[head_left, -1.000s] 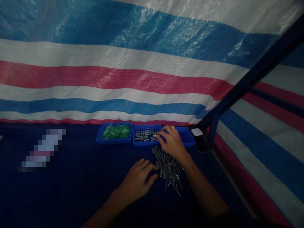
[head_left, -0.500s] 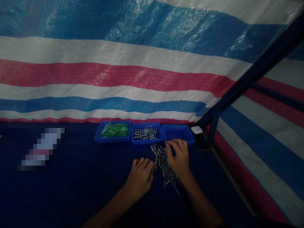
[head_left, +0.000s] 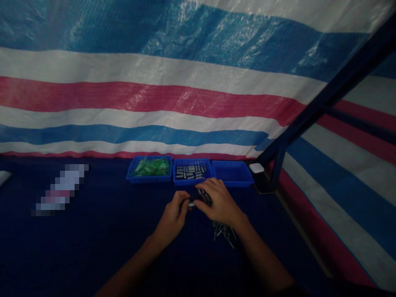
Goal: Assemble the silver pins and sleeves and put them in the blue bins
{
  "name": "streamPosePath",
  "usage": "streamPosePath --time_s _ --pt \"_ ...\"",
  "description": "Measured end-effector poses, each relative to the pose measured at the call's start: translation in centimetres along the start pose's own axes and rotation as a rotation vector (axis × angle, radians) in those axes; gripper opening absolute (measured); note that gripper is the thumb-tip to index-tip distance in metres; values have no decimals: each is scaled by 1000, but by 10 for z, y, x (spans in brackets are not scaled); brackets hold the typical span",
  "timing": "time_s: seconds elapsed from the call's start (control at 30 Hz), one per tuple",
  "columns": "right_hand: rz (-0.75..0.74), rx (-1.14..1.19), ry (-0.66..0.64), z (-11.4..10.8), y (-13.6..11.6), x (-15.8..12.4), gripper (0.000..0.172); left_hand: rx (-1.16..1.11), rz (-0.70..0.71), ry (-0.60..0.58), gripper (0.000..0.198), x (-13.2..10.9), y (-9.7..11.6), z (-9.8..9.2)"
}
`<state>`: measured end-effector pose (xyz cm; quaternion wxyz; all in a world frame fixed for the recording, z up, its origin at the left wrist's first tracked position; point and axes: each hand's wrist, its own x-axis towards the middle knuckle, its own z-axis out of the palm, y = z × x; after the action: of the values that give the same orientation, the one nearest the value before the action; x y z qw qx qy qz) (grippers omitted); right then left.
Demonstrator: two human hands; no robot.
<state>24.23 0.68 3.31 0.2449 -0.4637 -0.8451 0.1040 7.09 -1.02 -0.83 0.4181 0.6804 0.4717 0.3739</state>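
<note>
My left hand [head_left: 173, 215] and my right hand [head_left: 219, 203] meet over a dark blue table, fingertips pinched together on a small grey metal piece [head_left: 191, 203]. Below my right hand lies a pile of thin grey metal pins [head_left: 223, 232], partly hidden by the hand. Just beyond the hands stand three blue trays in a row: the left tray [head_left: 149, 179] holds green parts, the middle tray [head_left: 191, 180] holds several short grey sleeves, and the right tray [head_left: 232, 173] looks bare inside.
A striped blue, white and red tarp [head_left: 173, 99] hangs behind the table. A dark metal post [head_left: 315, 111] slants up at the right, with a small white object [head_left: 256, 168] at its foot. A blurred patch [head_left: 60, 189] lies at the left.
My right hand drew back from the middle tray to the pile, then moved left to meet my left hand. My left hand rose from the table and pinched a small piece.
</note>
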Motion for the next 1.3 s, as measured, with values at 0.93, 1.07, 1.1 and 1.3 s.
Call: streamPosePath --time_s 0.93,1.07,1.1,1.3 --pt "-111 10 -42 7 -17 -15 15 -251 -168 91 20 -1 5 6" --pt "64 -121 117 5 3 -3 15 1 -51 38 26 -3 1 4" --pt "138 -182 173 5 11 2 17 119 17 -1 25 -4 1 5" --pt "299 -385 288 8 44 32 21 677 179 -143 29 -14 11 22"
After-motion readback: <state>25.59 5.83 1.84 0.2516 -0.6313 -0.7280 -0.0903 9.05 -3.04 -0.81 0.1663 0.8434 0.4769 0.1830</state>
